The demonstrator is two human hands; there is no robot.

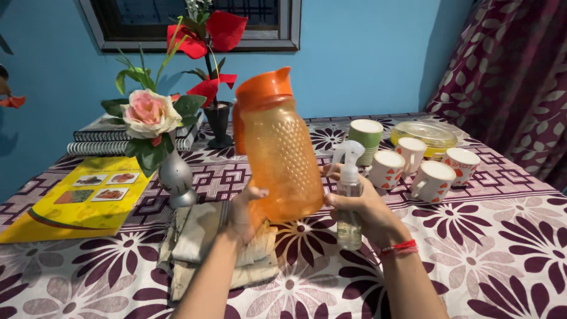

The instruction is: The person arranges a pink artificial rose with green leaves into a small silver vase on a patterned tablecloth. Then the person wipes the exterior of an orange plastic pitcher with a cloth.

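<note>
Orange jug (276,147) gripped by left hand (245,214), right hand (366,210) clasping spray bottle (348,195); mugs (434,180) behind.

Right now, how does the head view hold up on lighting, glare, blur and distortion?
Head view: even indoor light, soft shadows behind the flower vase; the orange jug glows translucent, without harsh glare; left hand and right hand with the spray bottle are sharp; the cups read clearly; wide-angle stretch bends the tablecloth pattern near the edges.
</note>
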